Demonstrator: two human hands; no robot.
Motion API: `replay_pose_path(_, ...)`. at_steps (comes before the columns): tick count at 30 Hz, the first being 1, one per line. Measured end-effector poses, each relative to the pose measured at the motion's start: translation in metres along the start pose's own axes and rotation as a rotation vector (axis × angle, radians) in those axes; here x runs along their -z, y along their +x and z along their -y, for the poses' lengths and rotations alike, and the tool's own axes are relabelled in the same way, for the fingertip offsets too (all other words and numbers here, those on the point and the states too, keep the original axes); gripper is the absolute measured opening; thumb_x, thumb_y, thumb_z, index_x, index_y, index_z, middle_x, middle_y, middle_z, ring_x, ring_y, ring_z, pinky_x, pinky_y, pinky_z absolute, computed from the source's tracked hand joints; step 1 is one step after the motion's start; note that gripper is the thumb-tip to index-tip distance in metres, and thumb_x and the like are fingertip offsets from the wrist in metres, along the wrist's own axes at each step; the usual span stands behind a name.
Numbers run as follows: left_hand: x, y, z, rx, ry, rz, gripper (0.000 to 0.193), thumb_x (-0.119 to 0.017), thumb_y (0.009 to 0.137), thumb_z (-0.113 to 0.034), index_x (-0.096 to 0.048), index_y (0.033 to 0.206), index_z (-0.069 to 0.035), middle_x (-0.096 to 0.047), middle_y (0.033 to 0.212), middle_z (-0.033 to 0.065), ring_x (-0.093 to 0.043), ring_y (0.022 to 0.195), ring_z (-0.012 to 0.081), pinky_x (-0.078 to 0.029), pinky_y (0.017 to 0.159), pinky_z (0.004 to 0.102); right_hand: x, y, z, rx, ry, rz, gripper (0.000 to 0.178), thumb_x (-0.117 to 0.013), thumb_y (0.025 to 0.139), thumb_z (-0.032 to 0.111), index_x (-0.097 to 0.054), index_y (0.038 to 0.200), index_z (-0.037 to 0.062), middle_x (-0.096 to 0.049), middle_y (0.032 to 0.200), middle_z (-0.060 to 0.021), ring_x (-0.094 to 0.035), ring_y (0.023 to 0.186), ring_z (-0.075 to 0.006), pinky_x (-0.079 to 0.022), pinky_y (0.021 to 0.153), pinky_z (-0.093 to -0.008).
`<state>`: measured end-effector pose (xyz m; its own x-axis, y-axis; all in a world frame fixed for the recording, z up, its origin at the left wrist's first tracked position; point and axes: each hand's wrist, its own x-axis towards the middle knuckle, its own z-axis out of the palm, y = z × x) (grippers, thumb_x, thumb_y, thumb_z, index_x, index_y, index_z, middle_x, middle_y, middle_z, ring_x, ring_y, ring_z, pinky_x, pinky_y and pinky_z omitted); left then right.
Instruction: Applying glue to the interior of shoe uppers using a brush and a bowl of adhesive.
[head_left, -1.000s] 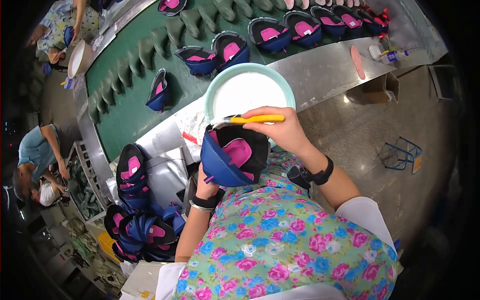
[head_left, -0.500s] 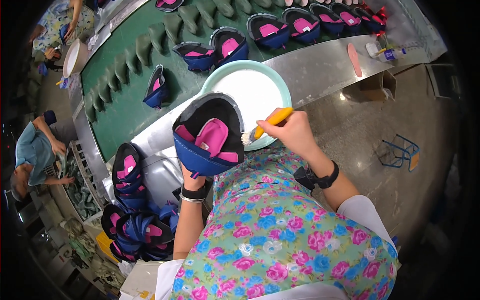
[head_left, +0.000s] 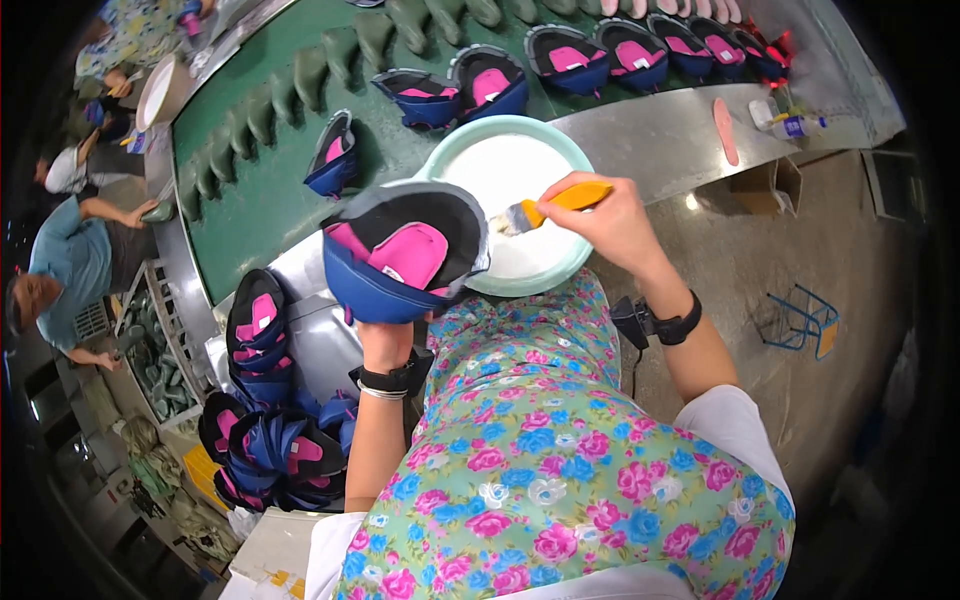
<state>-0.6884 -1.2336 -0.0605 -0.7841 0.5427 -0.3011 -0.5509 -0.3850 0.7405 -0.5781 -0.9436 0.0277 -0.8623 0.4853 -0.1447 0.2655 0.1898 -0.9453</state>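
Note:
My left hand (head_left: 385, 343) grips a blue shoe upper (head_left: 375, 285) from below; the upper has a black inside, a pink lining and a greyish, whitened rim. Its fingers are mostly hidden behind the upper. In my right hand (head_left: 615, 222) is a brush (head_left: 575, 197) with a yellow handle, pinched between thumb and fingers. The pale bristles lie over the white liquid in a light green basin (head_left: 577, 165), close to the upper's right edge. That basin stands just beyond the upper, which covers part of its left side.
More uppers (head_left: 490, 85) stand on the green conveyor (head_left: 270, 190), near a row of dark green shoe lasts (head_left: 310, 75). A pile of uppers (head_left: 270, 450) lies at lower left. Pink insole (head_left: 725, 130) and bottle (head_left: 800, 127) rest on the metal ledge. One co-worker (head_left: 75, 265) handles lasts at left.
The brush has moved from the upper's right edge to over the liquid in the basin. My left hand has tilted the upper and shifted it slightly left. The co-worker at left has lifted a last.

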Motion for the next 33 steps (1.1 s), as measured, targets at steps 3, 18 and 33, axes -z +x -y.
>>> replay_pose_path(3,0.034,0.004,-0.021,0.311,-0.354,0.175,0.025,-0.056,0.09,-0.02,-0.054,0.111,-0.007,-0.062,0.108,0.0124,-0.064,0.082,0.0256,-0.054,0.057,0.0389,-0.003,0.01,0.022,0.124,0.019,-0.029,0.014,-0.072,0.08,0.008,-0.068,0.091,-0.0004,-0.068,0.084,-0.0032,-0.061,0.076,-0.0073,-0.047,0.067,-0.0212)
replay_pose_path(18,0.012,-0.036,-0.024,0.487,-0.468,0.031,0.039,-0.054,0.082,-0.009,-0.053,0.121,-0.001,-0.063,0.111,0.0161,-0.064,0.095,0.0269,-0.056,0.076,0.0372,-0.112,0.063,0.054,0.222,0.06,0.602,0.014,-0.068,0.084,0.012,-0.069,0.091,0.0005,-0.07,0.085,-0.0076,-0.065,0.074,-0.0119,-0.05,0.068,-0.0232)
replay_pose_path(33,0.192,0.009,-0.068,0.188,-0.214,-0.199,0.038,-0.041,0.091,-0.005,-0.047,0.128,-0.01,-0.061,0.111,0.0094,-0.061,0.103,0.0242,-0.052,0.084,0.0441,-0.083,0.097,0.01,-0.355,0.334,0.14,0.025,-0.058,0.087,0.02,-0.057,0.073,-0.0011,-0.059,0.061,-0.0095,-0.052,0.042,-0.013,-0.038,0.038,-0.023)
